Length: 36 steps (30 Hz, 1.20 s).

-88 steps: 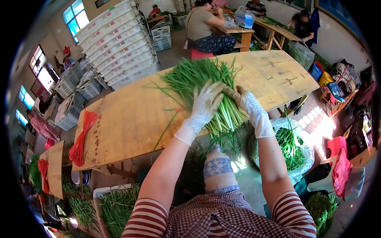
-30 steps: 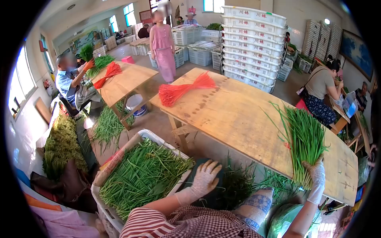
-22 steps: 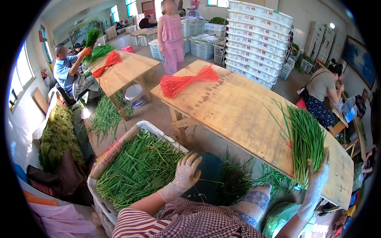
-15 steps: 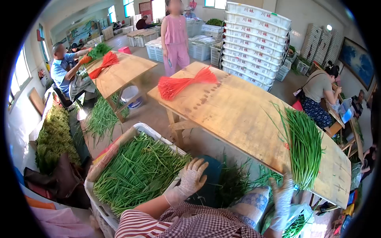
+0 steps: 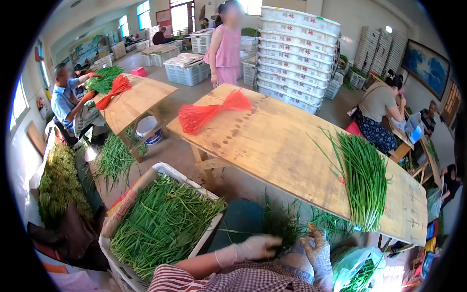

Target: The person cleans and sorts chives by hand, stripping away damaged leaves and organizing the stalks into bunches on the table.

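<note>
**Green bunch [image 5: 365, 180] lying on wooden table [image 5: 277, 151], both hands apart from it**

Long stalks are lying side by side toward the table's right end, pale ends pointing at the wearer by the near edge. Left hand [image 5: 261, 247], gloved, is hovering over the lap — fingers blurred, so can't tell if it's open or gripping. Right hand [image 5: 317, 249], gloved too, is standing open just beside it, fingers loosely bent. Red strips [image 5: 214, 111] are lying bundled at the table's far left. White crate [image 5: 111, 255] full of cut greens [image 5: 163, 221] is sitting left of the wearer — clear plastic bag [image 5: 343, 267] is sitting on the right, holding more stalks [image 5: 362, 276].
</note>
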### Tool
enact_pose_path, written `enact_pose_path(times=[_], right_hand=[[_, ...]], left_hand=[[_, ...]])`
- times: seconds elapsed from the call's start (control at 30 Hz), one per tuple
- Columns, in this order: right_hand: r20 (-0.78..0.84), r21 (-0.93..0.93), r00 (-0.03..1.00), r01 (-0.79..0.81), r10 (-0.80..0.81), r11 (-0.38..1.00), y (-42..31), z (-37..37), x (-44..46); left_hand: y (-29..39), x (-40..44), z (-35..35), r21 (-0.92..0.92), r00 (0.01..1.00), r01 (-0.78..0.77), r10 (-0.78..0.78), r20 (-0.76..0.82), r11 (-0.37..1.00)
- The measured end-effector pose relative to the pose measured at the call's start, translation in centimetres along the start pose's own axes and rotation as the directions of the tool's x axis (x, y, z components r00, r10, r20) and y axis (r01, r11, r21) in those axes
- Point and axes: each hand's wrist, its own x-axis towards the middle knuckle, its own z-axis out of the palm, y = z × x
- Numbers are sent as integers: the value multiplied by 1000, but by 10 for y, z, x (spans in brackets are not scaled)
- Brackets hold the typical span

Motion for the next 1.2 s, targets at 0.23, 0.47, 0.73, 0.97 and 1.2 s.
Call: enact_pose_path(times=[0.23, 0.47, 0.73, 0.97, 1.2], right_hand=[[112, 20, 985, -132, 129, 991, -21, -2, -7], [79, 78, 991, -112, 106, 991, -33, -9, -15], [125, 56, 989, 69, -76, 996, 8, 14, -19], [370, 175, 929, -101, 30, 979, -30, 40, 13], [444, -11, 791, 475, -422, 880, -99, 133, 57]], left_hand=[[70, 97, -241, -139, 722, 239, -271, -637, 961], [34, 98, -216, 30, 652, 82, -31, -757, 996], [-48, -121, -80, 265, 534, 760, -337, -775, 594], [-41, -292, 0, -78, 92, 842, -284, -954, 533], [-113, -323, -85, -538, -387, 757, -408, -827, 372]])
